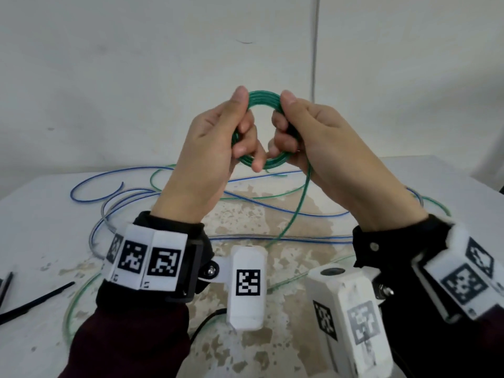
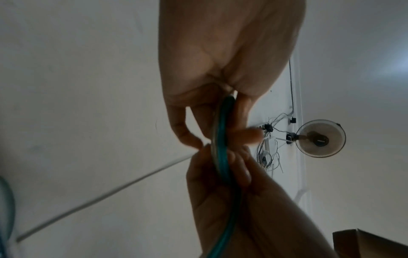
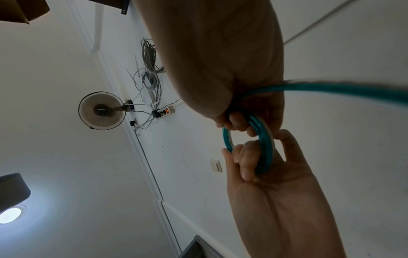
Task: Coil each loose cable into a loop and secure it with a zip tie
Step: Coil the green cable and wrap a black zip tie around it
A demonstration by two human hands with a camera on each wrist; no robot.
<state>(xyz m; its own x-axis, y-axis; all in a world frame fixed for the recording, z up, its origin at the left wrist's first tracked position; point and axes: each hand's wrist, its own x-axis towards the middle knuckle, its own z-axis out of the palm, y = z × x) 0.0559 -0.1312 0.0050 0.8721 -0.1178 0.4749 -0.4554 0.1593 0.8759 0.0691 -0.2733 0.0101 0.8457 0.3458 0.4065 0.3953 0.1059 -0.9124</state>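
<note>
A green cable is wound into a small coil [image 1: 264,98] of several turns, held up above the table between both hands. My left hand [image 1: 234,132] grips the coil's left side, thumb on top and fingers curled through the ring. My right hand [image 1: 289,129] grips the right side the same way. A loose green tail [image 1: 296,211] hangs from my right hand down to the table. The wrist views show the coil [image 2: 220,139] [image 3: 263,148] edge-on with fingers of both hands curled round it. Black zip ties [image 1: 38,298] lie at the left edge of the table.
Loose blue cables [image 1: 114,173] and clear-green cables [image 1: 76,296] sprawl across the white, stained table [image 1: 450,181]. A white wall stands close behind. A black cord [image 1: 204,321] runs under my left wrist. A wall fan [image 3: 101,110] and a ceiling light [image 3: 10,215] show overhead.
</note>
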